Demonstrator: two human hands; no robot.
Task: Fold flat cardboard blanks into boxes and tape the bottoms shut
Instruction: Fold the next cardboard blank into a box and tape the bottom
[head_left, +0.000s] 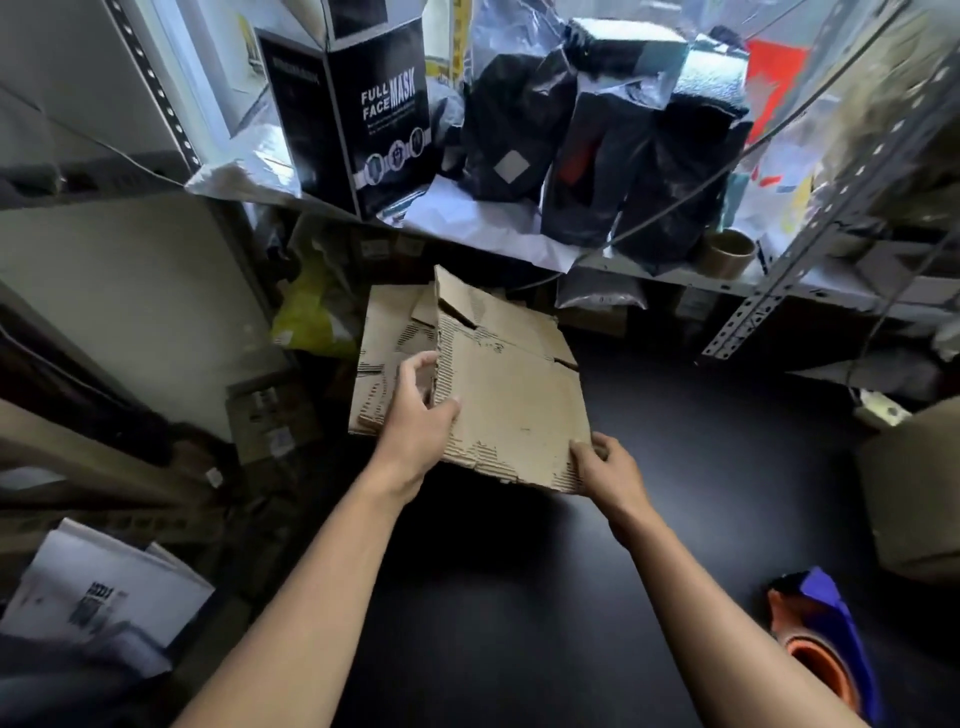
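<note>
A worn brown cardboard blank (511, 395), torn along its edges, is held above the black table (649, 545), partly opened into a box shape with flaps sticking up at the far end. My left hand (418, 415) grips its left ridge, fingers curled over the edge and thumb on the top panel. My right hand (605, 465) pinches the near right corner. A tape dispenser (821, 634), orange and blue, lies at the table's right front. A brown tape roll (727, 254) sits on the shelf.
A metal shelf (675, 275) at the back holds a black "Full Face Mask" box (374, 114) and black bags (597, 156). A brown box (914, 483) stands at the right. White papers (98, 597) and cartons lie on the floor at the left.
</note>
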